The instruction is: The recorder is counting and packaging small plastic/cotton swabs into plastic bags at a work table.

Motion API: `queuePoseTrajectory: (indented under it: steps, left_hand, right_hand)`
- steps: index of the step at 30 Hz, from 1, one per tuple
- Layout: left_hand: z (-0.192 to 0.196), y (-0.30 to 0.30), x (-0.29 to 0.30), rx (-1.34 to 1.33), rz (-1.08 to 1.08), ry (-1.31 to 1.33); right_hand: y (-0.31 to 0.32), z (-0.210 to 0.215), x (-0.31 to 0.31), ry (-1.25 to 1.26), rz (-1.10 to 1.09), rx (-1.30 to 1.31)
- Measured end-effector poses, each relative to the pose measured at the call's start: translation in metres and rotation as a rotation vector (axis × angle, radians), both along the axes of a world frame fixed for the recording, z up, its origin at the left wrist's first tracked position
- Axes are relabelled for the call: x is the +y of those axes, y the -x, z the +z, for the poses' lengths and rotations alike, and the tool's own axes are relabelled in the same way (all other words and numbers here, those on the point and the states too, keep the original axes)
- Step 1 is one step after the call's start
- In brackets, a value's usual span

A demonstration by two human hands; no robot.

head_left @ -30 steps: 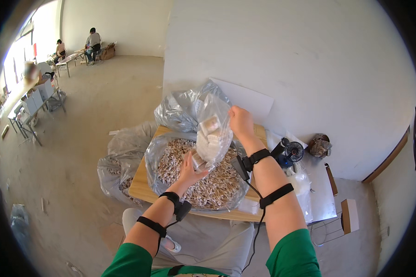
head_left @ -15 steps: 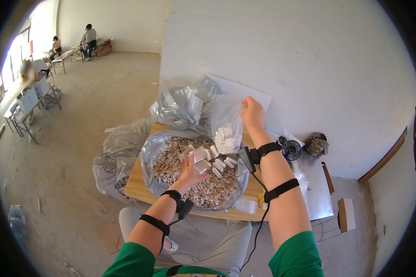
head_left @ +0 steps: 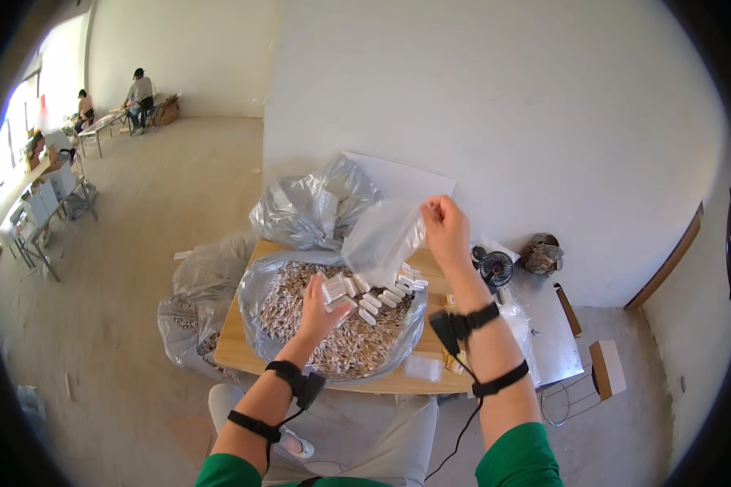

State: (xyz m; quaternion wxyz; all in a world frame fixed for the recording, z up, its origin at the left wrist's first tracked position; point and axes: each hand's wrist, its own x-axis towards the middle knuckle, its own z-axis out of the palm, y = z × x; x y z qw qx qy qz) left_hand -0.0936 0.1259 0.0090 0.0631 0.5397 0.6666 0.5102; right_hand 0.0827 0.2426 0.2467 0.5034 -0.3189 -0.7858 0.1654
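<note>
My right hand (head_left: 447,229) pinches a corner of a clear plastic bag (head_left: 382,237) above the table's far side. The bag hangs slack and looks mostly emptied. Under it, small white packs (head_left: 386,297) lie on a heap of loose cotton swabs (head_left: 351,347) inside a large grey plastic bag (head_left: 256,294). My left hand (head_left: 320,313) rests at the packs' left side with its thumb apart from the fingers. It is beside a clear-wrapped pack of swabs (head_left: 333,288) and seems to touch it.
The wooden table (head_left: 231,345) carries a flat clear bag (head_left: 423,368) at its front edge. Another grey sack (head_left: 313,203) stands behind, and more sacks (head_left: 191,321) sit on the floor at left. A small black fan (head_left: 495,268) stands at right. People work at far tables.
The clear bag in my right hand has tipped and emptied; its white packs now lie on the swabs. My right hand sits lower in the picture, and the whole view has shifted slightly.
</note>
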Motion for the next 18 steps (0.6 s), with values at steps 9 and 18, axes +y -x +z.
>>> queuePoseTrajectory:
  steps: [9,18]
  left_hand:
    - [0.163,-0.048,-0.059,-0.325,-0.409,-0.241]
    - [0.181,-0.116,-0.072,-0.798,-0.596,-0.032]
  right_hand:
    - [-0.079,-0.03,-0.106,0.322,0.285,0.08]
    - [-0.17,-0.052,-0.169,0.337,0.353,0.175]
